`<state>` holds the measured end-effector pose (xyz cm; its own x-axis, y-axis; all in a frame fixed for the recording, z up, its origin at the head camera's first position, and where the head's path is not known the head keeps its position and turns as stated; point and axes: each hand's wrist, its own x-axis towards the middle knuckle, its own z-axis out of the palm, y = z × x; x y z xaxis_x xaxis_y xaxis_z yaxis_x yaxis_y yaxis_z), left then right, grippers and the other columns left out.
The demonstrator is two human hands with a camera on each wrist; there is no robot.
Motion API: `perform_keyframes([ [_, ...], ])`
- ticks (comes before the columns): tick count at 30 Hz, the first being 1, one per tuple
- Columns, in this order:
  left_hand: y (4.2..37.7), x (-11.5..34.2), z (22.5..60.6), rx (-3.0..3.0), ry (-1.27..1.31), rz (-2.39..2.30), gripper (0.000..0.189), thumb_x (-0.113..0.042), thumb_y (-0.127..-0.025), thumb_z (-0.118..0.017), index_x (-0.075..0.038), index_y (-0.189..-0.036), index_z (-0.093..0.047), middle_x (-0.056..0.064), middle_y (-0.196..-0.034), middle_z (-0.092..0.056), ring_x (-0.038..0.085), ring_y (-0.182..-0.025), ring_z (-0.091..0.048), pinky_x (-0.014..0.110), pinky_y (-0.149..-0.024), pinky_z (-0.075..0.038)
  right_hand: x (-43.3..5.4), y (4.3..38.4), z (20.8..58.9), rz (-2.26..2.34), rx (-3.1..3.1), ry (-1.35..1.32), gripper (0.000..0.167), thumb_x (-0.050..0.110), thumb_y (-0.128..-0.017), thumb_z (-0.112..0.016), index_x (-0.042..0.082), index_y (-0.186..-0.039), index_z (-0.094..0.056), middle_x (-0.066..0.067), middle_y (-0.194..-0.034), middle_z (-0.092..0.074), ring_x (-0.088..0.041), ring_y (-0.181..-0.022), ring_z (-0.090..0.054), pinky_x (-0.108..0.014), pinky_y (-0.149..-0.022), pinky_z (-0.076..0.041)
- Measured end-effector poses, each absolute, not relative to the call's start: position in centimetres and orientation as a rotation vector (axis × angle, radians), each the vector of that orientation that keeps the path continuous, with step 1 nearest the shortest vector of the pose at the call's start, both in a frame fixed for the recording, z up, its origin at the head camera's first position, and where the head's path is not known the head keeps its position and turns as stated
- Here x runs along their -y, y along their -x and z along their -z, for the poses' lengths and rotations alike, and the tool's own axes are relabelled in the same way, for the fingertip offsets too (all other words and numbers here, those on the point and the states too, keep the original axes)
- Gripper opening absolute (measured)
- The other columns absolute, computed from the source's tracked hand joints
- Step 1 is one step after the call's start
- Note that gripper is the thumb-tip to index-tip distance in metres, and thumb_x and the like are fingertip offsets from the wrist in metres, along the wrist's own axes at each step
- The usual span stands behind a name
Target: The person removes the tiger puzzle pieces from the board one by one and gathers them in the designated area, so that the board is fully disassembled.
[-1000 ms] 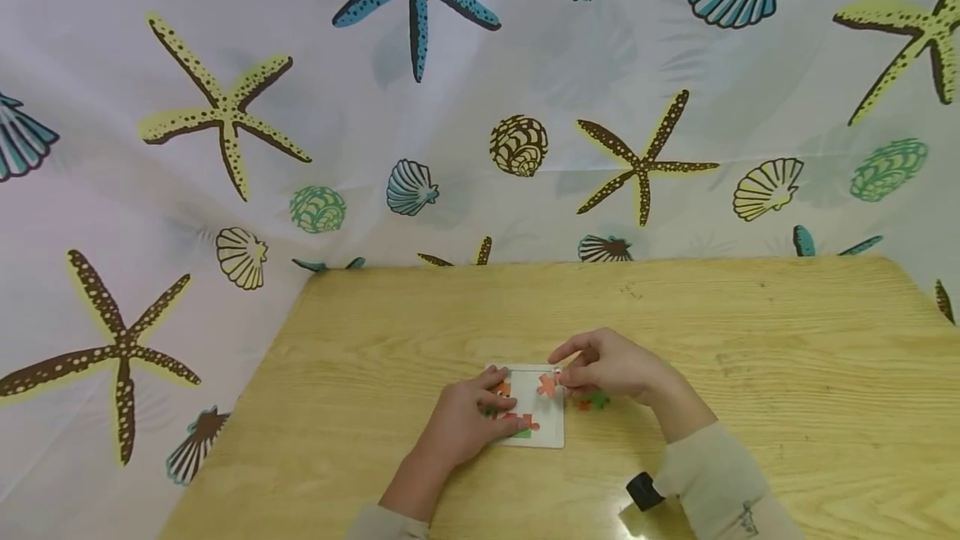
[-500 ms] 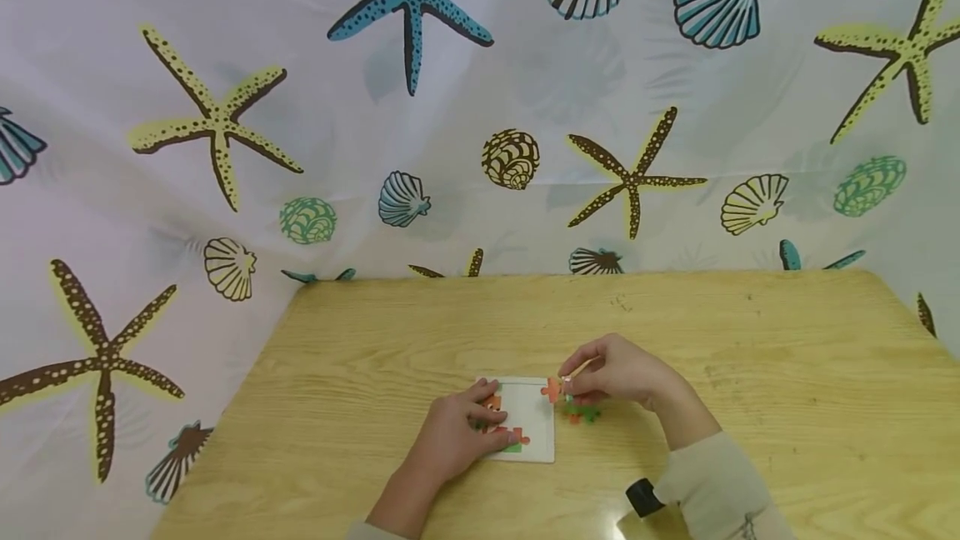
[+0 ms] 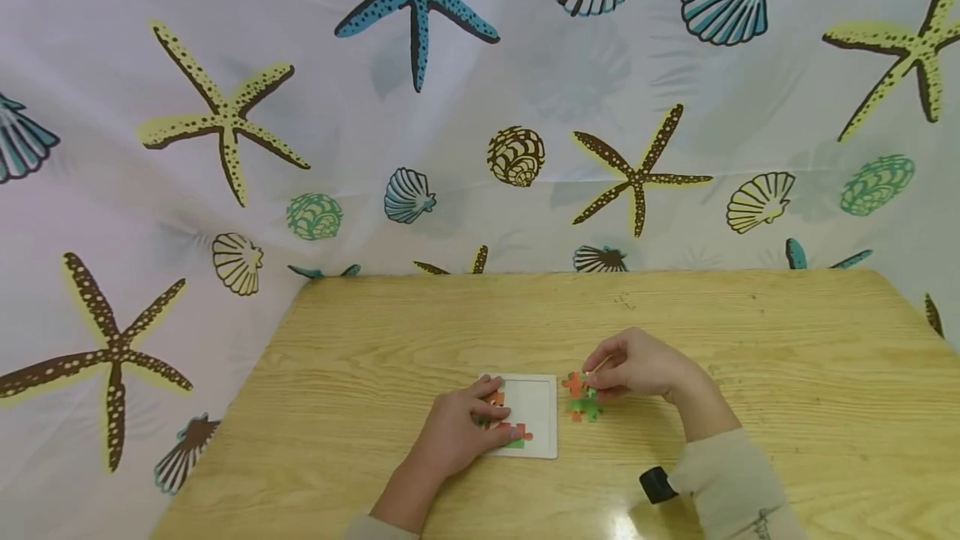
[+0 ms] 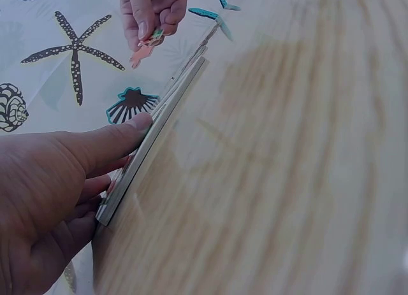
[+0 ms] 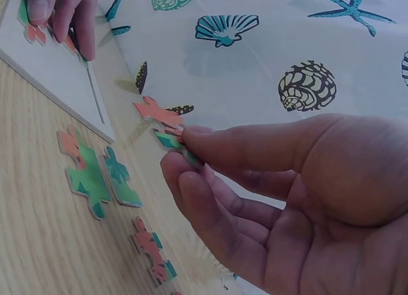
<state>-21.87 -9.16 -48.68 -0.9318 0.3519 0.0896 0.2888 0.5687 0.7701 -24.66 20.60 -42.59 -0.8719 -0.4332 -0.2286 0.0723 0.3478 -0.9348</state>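
My left hand [image 3: 457,430] rests on a shallow white puzzle tray [image 3: 536,400], its fingers spread over orange and green pieces [image 3: 517,433] in the left part. In the left wrist view the thumb lies along the edge of the tray [image 4: 137,158]. My right hand [image 3: 643,367] pinches an orange and green jigsaw piece [image 5: 156,113] between thumb and fingers, just right of the tray and above the table. Below it in the right wrist view lie a green and orange piece [image 5: 89,177], a green piece [image 5: 120,177] and a red and green one [image 5: 152,250].
All this lies on a wood-grain table [image 3: 390,332]. Behind and to the left hangs a white cloth [image 3: 465,98] printed with starfish and shells. A black object [image 3: 657,485] sits at the right sleeve cuff.
My right hand has moved right with the jigsaw piece, from over the tray to above the loose pieces beside it. The left hand has stayed on the tray.
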Motion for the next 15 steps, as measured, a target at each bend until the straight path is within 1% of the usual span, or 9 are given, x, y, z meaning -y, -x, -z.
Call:
perform_keyframes([
  [7,21.94,8.95,48.85,-2.716,-0.587,-1.313,0.029,-0.022,-0.082,-0.091,-0.002,-0.101,-0.083,0.016,-0.145,-0.061,0.035,-0.144,-0.047,0.05,-0.115,-0.042,-21.22,24.68,42.64,1.528,-2.194,0.285,0.018,-0.001,-0.095,-0.071,-0.013,-0.109,-0.069,-0.009,-0.093,-0.075,-0.018,-0.081,-0.073,-0.036,-0.081,-0.063],
  [11,21.95,8.96,48.74,-2.724,-0.595,-1.331,0.031,-0.022,-0.081,-0.092,-0.001,-0.1,-0.083,0.017,-0.143,-0.062,0.037,-0.143,-0.049,0.051,-0.113,-0.044,-21.36,24.72,42.59,1.493,-2.23,0.289,0.017,0.0,-0.094,-0.074,-0.01,-0.107,-0.071,-0.007,-0.089,-0.074,-0.015,-0.079,-0.071,-0.033,-0.079,-0.063],
  [15,21.91,9.08,48.74,-2.716,-0.57,-1.335,0.032,-0.023,-0.08,-0.092,-0.001,-0.101,-0.083,0.016,-0.144,-0.062,0.036,-0.143,-0.049,0.051,-0.114,-0.043,-21.58,24.74,42.54,1.427,-2.278,0.285,0.016,0.002,-0.092,-0.076,-0.008,-0.104,-0.073,-0.006,-0.085,-0.073,-0.013,-0.077,-0.07,-0.03,-0.075,-0.062],
])
